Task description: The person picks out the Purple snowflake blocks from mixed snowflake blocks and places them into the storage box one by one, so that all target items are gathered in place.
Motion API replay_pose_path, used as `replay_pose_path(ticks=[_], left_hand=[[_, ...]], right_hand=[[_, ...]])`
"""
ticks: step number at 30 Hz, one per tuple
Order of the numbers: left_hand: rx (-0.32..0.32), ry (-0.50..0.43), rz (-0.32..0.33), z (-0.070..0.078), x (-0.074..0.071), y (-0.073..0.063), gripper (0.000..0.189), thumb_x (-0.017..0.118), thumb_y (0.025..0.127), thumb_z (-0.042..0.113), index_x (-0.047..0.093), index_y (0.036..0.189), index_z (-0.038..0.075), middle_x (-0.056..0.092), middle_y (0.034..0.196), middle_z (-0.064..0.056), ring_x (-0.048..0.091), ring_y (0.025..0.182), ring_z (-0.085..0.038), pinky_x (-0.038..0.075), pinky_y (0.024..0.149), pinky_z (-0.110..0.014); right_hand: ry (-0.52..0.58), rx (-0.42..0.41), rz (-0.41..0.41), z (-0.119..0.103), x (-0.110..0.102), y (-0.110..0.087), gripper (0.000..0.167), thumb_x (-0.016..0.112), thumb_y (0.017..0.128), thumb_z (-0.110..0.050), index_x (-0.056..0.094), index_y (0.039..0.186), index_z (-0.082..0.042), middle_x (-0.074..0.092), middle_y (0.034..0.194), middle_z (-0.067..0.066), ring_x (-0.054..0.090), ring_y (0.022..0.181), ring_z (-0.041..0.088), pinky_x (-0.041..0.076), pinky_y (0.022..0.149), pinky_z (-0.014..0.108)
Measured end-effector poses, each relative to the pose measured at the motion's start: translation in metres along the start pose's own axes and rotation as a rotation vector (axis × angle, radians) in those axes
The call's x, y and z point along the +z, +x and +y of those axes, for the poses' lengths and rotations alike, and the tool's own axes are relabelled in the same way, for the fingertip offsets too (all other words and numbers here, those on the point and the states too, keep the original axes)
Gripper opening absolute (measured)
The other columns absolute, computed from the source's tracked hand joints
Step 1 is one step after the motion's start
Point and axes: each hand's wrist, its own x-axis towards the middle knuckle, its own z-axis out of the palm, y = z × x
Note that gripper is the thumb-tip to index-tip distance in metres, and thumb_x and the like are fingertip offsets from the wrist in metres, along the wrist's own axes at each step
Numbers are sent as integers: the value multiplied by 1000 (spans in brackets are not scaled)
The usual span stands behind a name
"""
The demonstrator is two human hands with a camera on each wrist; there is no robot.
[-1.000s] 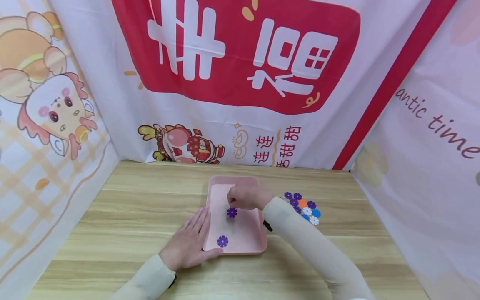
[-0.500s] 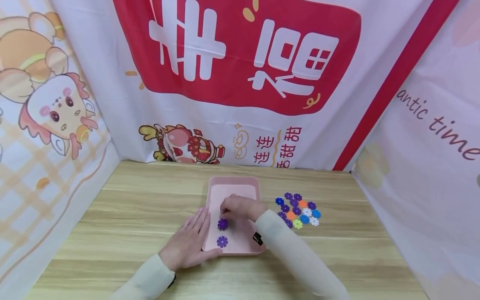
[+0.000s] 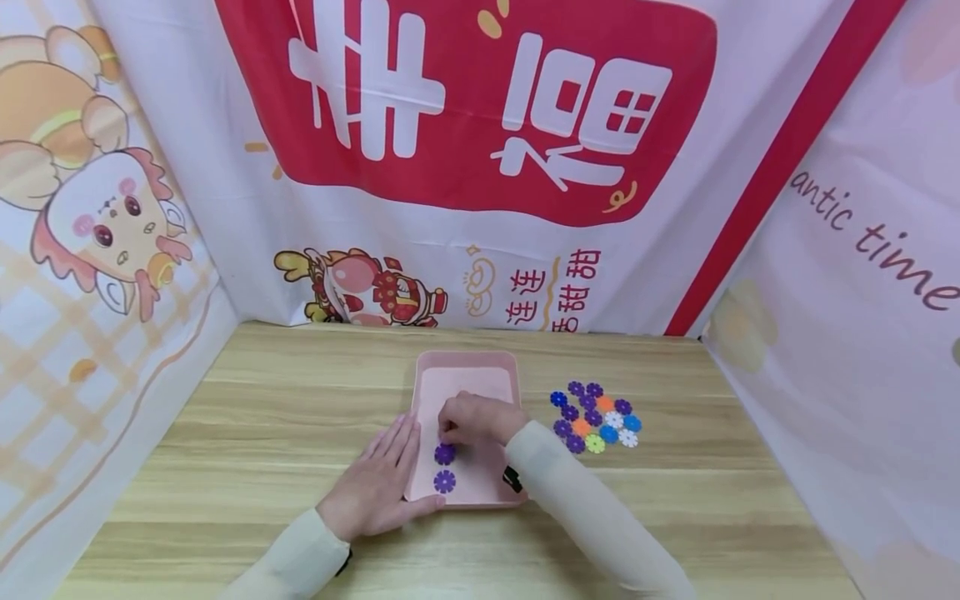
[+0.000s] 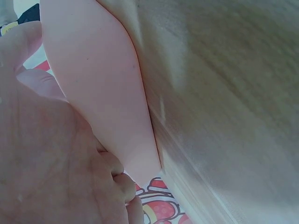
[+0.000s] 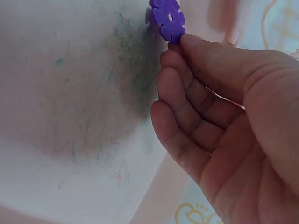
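Between thumb and fingertips, my right hand (image 3: pixel 480 418) pinches a purple notched plastic disc (image 5: pixel 168 19) at its edge, over the left part of a pink tray (image 3: pixel 504 360). In the head view that disc sits just behind a second purple disc (image 3: pixel 444 482), which lies on the tray floor near the front left corner. My left hand (image 3: pixel 378 483) rests flat along the tray's left side, fingers straight and thumb across the front corner. In the left wrist view the palm is against the tray's outer wall (image 4: pixel 103 88).
Right of the tray, a loose group of notched discs lies on the wooden table (image 3: pixel 300 400): several purple, plus orange (image 3: pixel 581 427), blue (image 3: pixel 608 433), white (image 3: pixel 627 437) and yellow-green (image 3: pixel 595 443) ones. A printed cloth (image 3: pixel 465 242) hangs behind the table.
My right hand has come left and toward the front of the tray with the purple disc, stopping near the other disc. The left hand has stayed at the tray's side.
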Motion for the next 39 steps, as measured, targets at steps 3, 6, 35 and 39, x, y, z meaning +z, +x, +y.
replay_pose_path(ticks=[3,6,35,39], left_hand=[[1,1,5,0,0,0,109,51,97,77,30,162,-9,20,174,-28,24,162,-44,27,132,-57],[2,1,6,0,0,0,110,50,97,77,30,162,-9,19,174,-28,23,162,-44,27,132,-57],[-18,-24,-35,3,-5,1,109,54,98,73,26,163,-9,13,175,-27,19,163,-44,24,133,-57],[-26,-24,-45,3,-4,2,110,53,97,75,25,164,-8,12,176,-26,18,163,-44,23,133,-57]], right_hand=[[-4,-4,6,0,1,-1,12,70,104,-24,80,97,-19,70,82,-13,61,73,1,53,74,14],[-3,-1,11,1,3,-1,12,70,103,-24,80,97,-19,70,82,-13,61,73,1,53,74,14],[-11,9,132,36,-44,-57,9,78,97,-15,80,104,-11,76,97,-3,66,87,7,59,85,23],[-12,23,152,52,-50,-77,11,78,97,-15,80,107,-10,75,96,-4,64,85,7,59,84,24]])
